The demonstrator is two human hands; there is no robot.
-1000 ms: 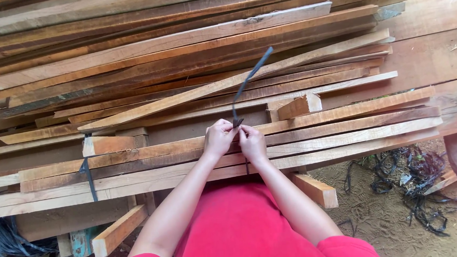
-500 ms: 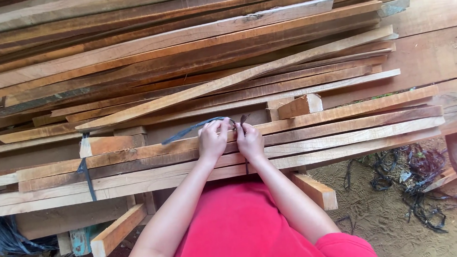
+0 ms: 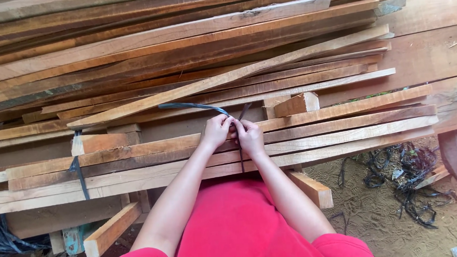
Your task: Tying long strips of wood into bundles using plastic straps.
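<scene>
At frame centre, the left hand [image 3: 215, 132] and right hand [image 3: 250, 138] pinched a dark strap [image 3: 193, 106] closed-fingered over bundled wooden slats [image 3: 318, 131]

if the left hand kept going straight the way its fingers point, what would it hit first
Probably the right hand: the left hand points right, at the dark plastic strap both pinch over the bundled wooden slats. The hands look to be touching already.
</scene>
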